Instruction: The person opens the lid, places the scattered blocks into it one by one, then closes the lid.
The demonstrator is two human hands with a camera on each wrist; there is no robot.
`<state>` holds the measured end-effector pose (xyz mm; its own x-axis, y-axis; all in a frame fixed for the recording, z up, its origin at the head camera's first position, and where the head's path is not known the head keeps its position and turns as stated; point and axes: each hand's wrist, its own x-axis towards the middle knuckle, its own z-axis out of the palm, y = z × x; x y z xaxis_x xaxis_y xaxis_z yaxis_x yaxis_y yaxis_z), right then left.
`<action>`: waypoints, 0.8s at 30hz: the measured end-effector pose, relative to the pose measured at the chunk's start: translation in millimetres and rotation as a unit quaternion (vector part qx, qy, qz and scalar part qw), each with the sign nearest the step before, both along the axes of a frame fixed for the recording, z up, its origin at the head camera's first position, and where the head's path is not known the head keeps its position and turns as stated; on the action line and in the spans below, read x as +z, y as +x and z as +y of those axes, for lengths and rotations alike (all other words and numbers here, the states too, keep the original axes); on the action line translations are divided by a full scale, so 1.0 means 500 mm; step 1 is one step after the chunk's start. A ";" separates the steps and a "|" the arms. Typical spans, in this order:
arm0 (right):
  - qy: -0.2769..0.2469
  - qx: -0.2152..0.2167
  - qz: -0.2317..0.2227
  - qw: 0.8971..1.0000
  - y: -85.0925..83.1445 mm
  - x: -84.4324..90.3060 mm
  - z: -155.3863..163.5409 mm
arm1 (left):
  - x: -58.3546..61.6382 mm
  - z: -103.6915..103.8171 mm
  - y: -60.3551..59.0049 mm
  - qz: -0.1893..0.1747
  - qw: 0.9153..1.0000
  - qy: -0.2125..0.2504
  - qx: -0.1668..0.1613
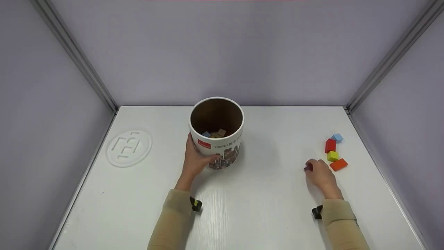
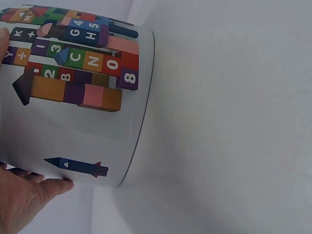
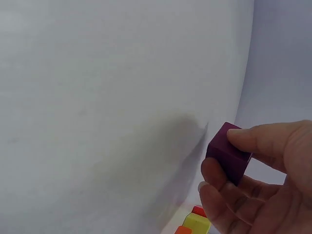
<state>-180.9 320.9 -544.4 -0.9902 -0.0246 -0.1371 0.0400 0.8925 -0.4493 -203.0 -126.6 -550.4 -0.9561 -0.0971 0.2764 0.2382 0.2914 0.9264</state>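
Observation:
A white printed bucket point(image 1: 225, 152) stands upright near the middle of the table, several wooden blocks point(image 1: 218, 134) lying at its bottom. My left hand point(image 1: 196, 159) grips its near left side, thumb across the front; the left wrist view shows the bucket's point(image 2: 73, 126) printed letter-block picture and part of the hand point(image 2: 24, 200). To the right, my right hand point(image 1: 321, 175) pinches a purple block point(image 3: 229, 151) between thumb and fingers. Just beyond that hand lie a red block point(image 1: 330, 146), a yellow block point(image 1: 333, 156), an orange block point(image 1: 338, 164) and a light blue block point(image 1: 336, 138).
A round clear-white lid point(image 1: 129, 148) with raised marks lies flat at the table's left. Grey panels point(image 1: 222, 52) enclose the white table point(image 1: 263, 208) at the back and both sides.

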 end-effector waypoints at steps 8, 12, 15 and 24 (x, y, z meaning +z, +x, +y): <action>-0.071 0.017 0.041 0.996 -0.004 0.032 -0.029 | -0.015 -0.001 -0.009 0.009 1.000 -0.011 0.004; -0.102 0.034 0.073 0.992 -0.007 0.059 -0.055 | -0.015 -0.001 -0.009 0.015 1.000 -0.017 0.004; -0.122 0.046 0.100 0.986 -0.007 0.083 -0.078 | -0.015 -0.001 -0.009 0.023 1.000 -0.018 0.001; -0.192 0.086 0.182 0.961 -0.016 0.158 -0.163 | -0.013 -0.003 -0.010 0.041 0.999 -0.009 -0.018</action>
